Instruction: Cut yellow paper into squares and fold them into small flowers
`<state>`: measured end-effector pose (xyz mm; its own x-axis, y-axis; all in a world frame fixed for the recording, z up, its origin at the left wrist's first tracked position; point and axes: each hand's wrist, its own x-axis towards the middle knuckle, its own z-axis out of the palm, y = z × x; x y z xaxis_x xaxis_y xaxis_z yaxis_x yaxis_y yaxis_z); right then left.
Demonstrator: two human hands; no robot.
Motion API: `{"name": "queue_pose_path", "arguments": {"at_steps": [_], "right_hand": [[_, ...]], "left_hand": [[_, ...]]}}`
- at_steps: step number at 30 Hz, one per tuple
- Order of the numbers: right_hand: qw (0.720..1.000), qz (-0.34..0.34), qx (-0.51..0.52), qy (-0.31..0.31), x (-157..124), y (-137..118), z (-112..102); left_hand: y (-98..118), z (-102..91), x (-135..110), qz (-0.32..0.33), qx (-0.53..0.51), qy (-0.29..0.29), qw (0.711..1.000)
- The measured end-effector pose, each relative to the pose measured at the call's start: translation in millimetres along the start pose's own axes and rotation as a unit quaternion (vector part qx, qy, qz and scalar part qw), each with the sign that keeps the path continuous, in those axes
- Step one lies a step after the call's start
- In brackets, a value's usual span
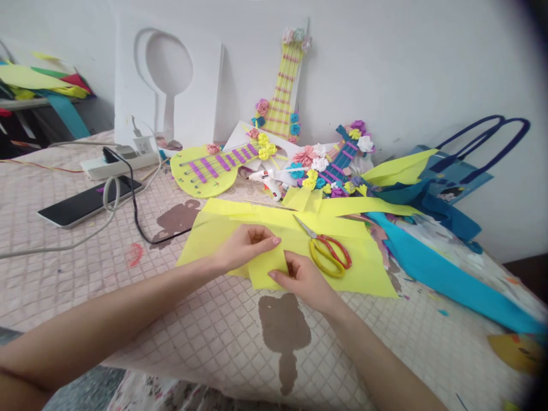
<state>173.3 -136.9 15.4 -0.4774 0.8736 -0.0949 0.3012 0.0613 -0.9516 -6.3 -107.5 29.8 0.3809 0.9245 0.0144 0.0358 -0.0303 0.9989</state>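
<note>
Between my two hands is a small square of yellow crepe paper, held just above a larger yellow sheet on the table. My left hand pinches its upper edge between thumb and fingers. At its right edge, my right hand grips it with the thumb in front and the fingers curled behind. Scissors with one red and one yellow handle lie on the sheet to the right of my hands, blades pointing up and left. Yellow strips lie along the sheet's far edge.
Behind the sheet are a glue gun and decorated guitar shapes. A dark tablet-like device and a power strip with cables sit left. Blue paper stretches along the right, near a blue bag.
</note>
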Motion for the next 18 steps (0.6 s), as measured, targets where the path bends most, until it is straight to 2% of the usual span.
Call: {"name": "queue_pose_path", "arguments": {"at_steps": [3,7,10,14,18], "right_hand": [[1.0,0.004,-0.02,0.0,-0.6,-0.4,1.3],[1.0,0.005,-0.018,0.0,-0.8,0.5,1.2],[1.0,0.002,0.017,-0.016,-0.6,-0.3,0.9],[0.999,0.006,0.029,-0.021,-0.4,-1.7,0.8],[1.0,0.019,0.004,-0.001,0.1,-0.1,-0.3]], "left_hand": [[-3.3,2.5,-0.2,0.025,0.002,0.0,1.0],[-6.8,3.2,0.6,0.0,-0.025,0.016,1.0],[-3.8,2.6,0.0,-0.012,0.024,0.026,0.999],[3.0,1.8,-2.9,0.036,0.113,0.041,0.992],[2.2,0.6,-4.0,0.046,0.125,0.024,0.991]]}}
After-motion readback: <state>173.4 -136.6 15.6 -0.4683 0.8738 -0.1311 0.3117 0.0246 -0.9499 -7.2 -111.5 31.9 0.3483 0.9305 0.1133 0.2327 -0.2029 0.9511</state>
